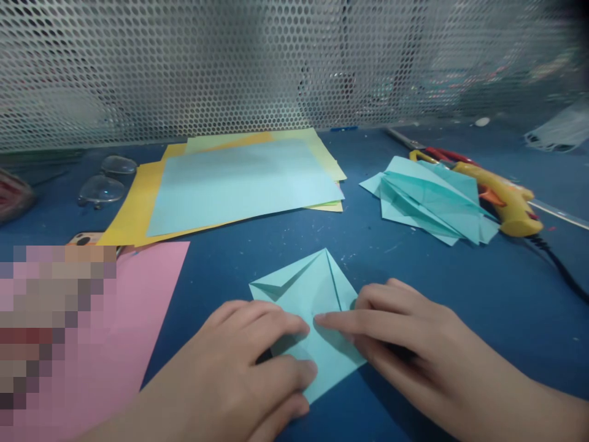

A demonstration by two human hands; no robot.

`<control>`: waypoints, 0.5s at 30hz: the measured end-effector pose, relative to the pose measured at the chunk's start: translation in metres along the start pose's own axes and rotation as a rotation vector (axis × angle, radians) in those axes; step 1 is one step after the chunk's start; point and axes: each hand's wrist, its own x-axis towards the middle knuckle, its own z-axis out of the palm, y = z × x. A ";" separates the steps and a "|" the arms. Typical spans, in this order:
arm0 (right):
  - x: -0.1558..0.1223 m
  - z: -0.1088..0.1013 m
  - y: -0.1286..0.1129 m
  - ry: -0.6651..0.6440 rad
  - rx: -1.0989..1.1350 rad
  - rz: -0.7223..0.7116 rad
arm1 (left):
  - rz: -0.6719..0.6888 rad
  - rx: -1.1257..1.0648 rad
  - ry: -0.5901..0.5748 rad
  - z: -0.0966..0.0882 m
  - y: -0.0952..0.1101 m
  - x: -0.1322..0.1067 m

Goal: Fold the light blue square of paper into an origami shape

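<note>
Fingers of your left hand: flat and spread, pressing down on the lower left part of the folded teal paper; nothing gripped, no pinch. Fingers of your right hand: extended and lying flat, forefinger tip on the paper's middle crease, the rest holding down the right edge; also not closed around anything.

Item in hand: the folded teal paper, a diamond-shaped piece, lying on the blue surface directly in front of you, between both hands, its upper point clear of them.

Progress, as judged: several folds are already in, with a flap visible at the upper left and a crease running from the top point; the shape looks less worked than the finished pieces, so further folds likely remain.

Other entries:
- Pile of folded teal pieces, upper right, well apart from the hands.
- Yellow glue gun, just beside that pile, cord trailing right.
- Scissors with red handles, behind the pile, partly hidden.
- Stack of flat sheets, light blue on top, yellow beneath, far centre.
- Pink sheet, near left.
- Eyeglasses, far left.
- Perforated metal screen, along the back.
</note>
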 end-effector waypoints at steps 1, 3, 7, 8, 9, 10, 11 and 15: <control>0.001 -0.001 0.000 -0.005 -0.012 -0.005 | -0.007 0.008 -0.018 0.001 0.003 0.000; 0.003 -0.002 -0.001 0.009 -0.027 -0.018 | -0.006 0.005 -0.020 0.004 0.008 0.001; 0.002 0.004 -0.001 0.075 -0.013 -0.025 | 0.019 -0.019 0.007 0.008 0.014 0.003; 0.002 0.005 0.000 0.091 -0.008 -0.021 | 0.024 -0.021 0.011 0.008 0.014 0.004; 0.001 0.006 0.000 0.104 -0.005 -0.019 | 0.028 -0.024 0.014 0.008 0.014 0.004; 0.001 0.006 0.000 0.107 -0.004 -0.019 | 0.033 -0.026 0.017 0.007 0.014 0.003; 0.001 0.006 0.000 0.104 -0.005 -0.024 | 0.039 -0.031 0.022 0.007 0.014 0.003; 0.003 0.001 0.001 0.122 -0.006 -0.042 | 0.070 -0.086 0.077 0.007 0.012 -0.001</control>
